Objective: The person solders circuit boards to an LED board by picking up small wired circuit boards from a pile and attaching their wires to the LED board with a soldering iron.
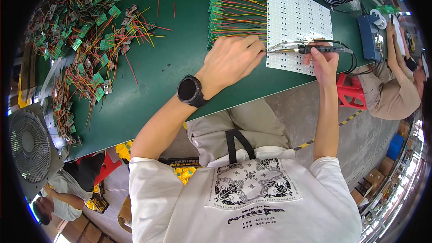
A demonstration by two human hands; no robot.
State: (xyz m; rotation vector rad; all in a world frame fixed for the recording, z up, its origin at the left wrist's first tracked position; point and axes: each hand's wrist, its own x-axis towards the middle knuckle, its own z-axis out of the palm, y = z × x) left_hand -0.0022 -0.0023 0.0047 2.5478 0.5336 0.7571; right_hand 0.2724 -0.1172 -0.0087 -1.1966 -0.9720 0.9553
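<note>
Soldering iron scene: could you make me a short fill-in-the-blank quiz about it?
1. The right hand grips a ____ iron.
2. The left hand has a black ____ on its wrist.
3. The white LED panel lies on a ____ table.

Missing words: soldering; watch; green

Matt green table [180, 63], glossy black plastic watch [189, 90]

Both forearms come up from the bottom edge and angle in toward each other. Left hand [231, 60] is knuckles-up, fingers curled and pinched together at the tips, with a black watch [190, 90] on the wrist. Right hand [324, 60] is fisted in a pen-style grip, thumb on top, forearm nearly vertical.
</note>
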